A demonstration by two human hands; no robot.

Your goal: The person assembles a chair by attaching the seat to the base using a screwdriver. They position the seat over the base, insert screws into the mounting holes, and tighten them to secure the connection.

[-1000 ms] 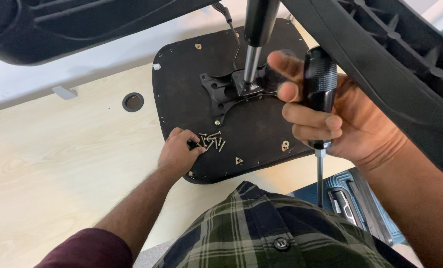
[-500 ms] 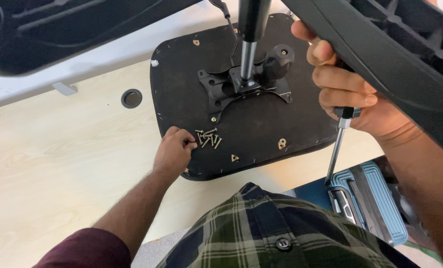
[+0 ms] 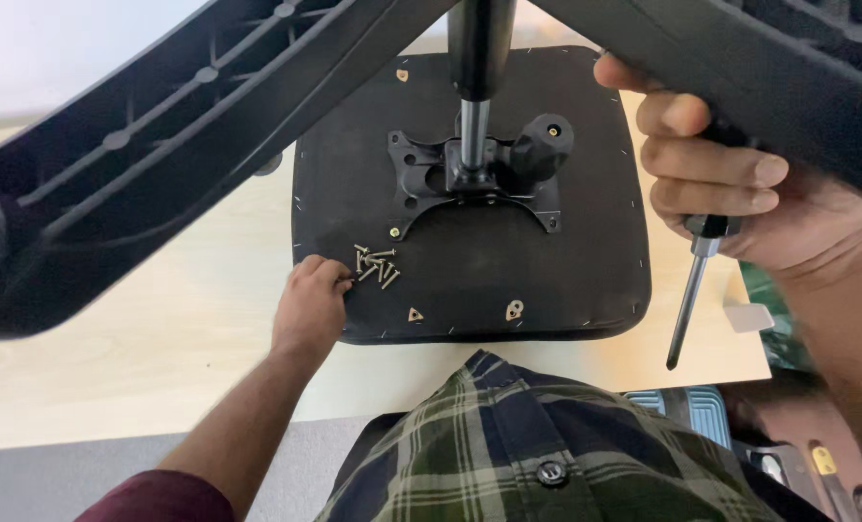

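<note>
Screws [image 3: 375, 264] heaped on the black seat underside [image 3: 470, 280], at about 8 o'clock from the metal plate [image 3: 470, 179] bolted at its middle. Heap in the same spot on the seat as half a second ago, though nearer the middle of the view now, with the chair base legs [image 3: 160, 164] looming larger across the top.

Left hand [image 3: 307, 307] at 9 o'clock of the heap, just as before, fingers curled and nearly closed, fingertips [image 3: 339, 280] touching the nearest screws; cannot tell whether one is pinched. Palm down on the seat's edge, forearm running back toward 7 o'clock, dark red sleeve low in view.

Right hand [image 3: 740, 193] closed in a fist round the handle of a screwdriver [image 3: 694, 290], lifted higher and closer to the camera than half a second ago. Shaft pointing down toward 6 o'clock, slightly tilted, tip off the seat's right edge over the pale worktop [image 3: 141, 348]. Knuckles partly hidden under a base leg at 1 o'clock.

Gas column [image 3: 477, 87] rising from the plate straight at the camera. Plaid shirt [image 3: 528, 435] at 6 o'clock; blue tool case [image 3: 692, 406] at 5 o'clock, below the worktop's edge.
</note>
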